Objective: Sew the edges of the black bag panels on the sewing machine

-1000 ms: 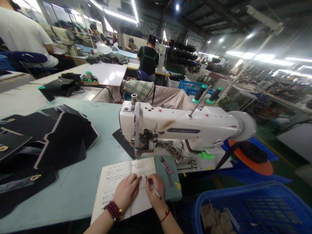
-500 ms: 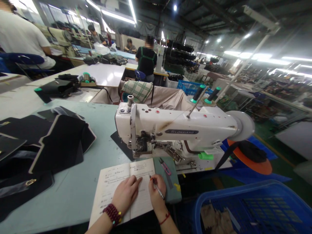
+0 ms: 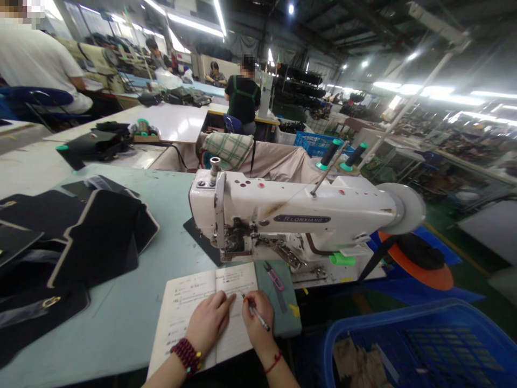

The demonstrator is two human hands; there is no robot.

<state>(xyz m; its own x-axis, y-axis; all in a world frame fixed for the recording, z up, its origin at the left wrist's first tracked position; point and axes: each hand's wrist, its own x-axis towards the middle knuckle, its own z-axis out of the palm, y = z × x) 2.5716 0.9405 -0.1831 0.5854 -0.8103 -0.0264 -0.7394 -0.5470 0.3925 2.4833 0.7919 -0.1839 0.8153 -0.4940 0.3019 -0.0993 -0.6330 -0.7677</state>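
An open notebook (image 3: 189, 302) with handwriting on both pages lies at the front edge of the green table. My left hand (image 3: 209, 318) rests flat across its middle fold, a beaded bracelet on the wrist. On the right page, my right hand (image 3: 258, 315) grips a pen (image 3: 259, 317), its tip touching or just above the paper. Right of the notebook lie pink-handled thread snips (image 3: 274, 277) and a grey strip. Behind the notebook stands a white sewing machine (image 3: 299, 207).
Black fabric pieces (image 3: 97, 237) are piled on the table's left. A blue basket (image 3: 404, 318) with brown scraps stands at the lower right, below an orange-brimmed hat (image 3: 440, 275). Several people sit at work farther back.
My right hand and the pen have shifted slightly left on the right page. My left hand stays in place.
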